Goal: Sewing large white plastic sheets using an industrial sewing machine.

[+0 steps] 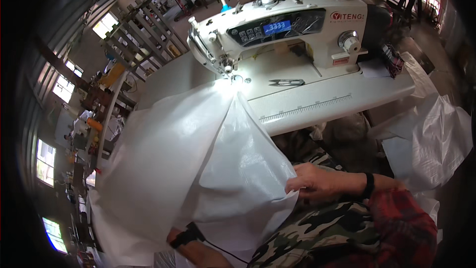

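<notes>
Fingers of my right hand pinch the edge of the white sheet. My left hand hides under it, so I cannot tell its grip. Farther off, the sheet runs up over the bench to the sewing machine, near the snips.

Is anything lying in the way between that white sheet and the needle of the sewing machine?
Nothing visible. The white woven sheet already runs up to the lit needle area. The thread snips lie off to the side on the table. The right hand grips the sheet's near edge.
</notes>
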